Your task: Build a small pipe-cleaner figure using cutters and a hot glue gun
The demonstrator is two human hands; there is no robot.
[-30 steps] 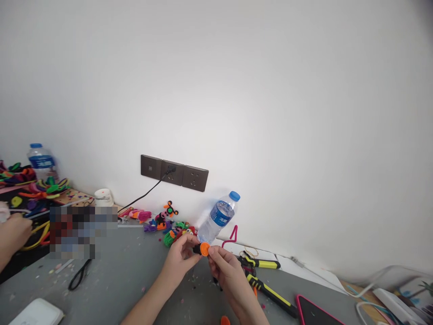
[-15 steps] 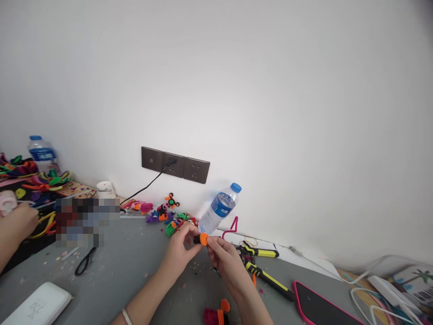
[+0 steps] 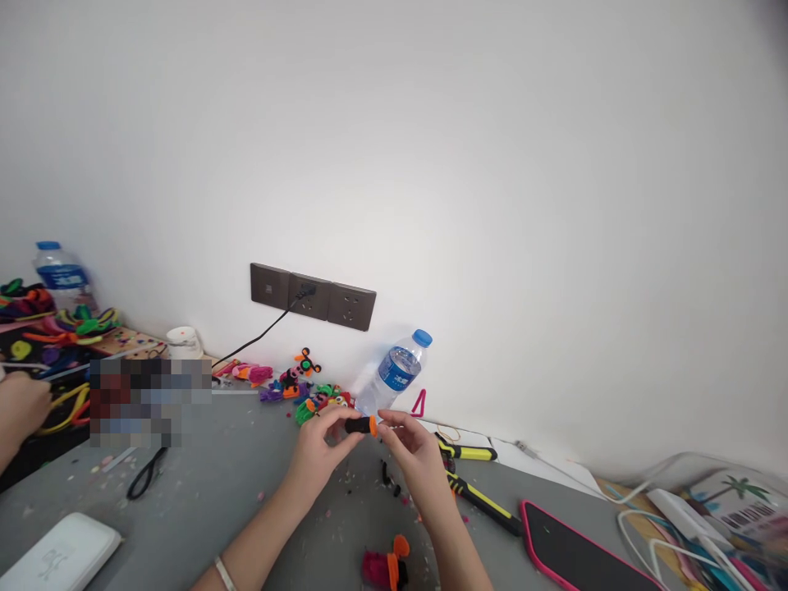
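Over the grey mat, my left hand (image 3: 322,443) pinches a small black roll (image 3: 358,425) with an orange disc (image 3: 373,425) at its right end. The fingers of my right hand (image 3: 414,450) are apart beside the disc; whether a fingertip touches it I cannot tell. Below the hands lies a magenta, orange and black piece (image 3: 385,570). Small black bits (image 3: 387,474) are scattered under my right hand. Colourful fuzzy figures (image 3: 308,386) stand and lie behind my left hand.
Behind the hands a water bottle (image 3: 397,371) leans by the wall. Yellow-black pliers (image 3: 486,505) and a pink-edged phone (image 3: 572,546) lie at right. A white power bank (image 3: 67,554) is at left, with another person's hand (image 3: 25,406) beyond. A cable runs to the sockets (image 3: 313,296).
The black piece has turned, so its orange disc now shows edge-on. My right hand's fingers have spread from their pinch on the disc. The view has shifted slightly.
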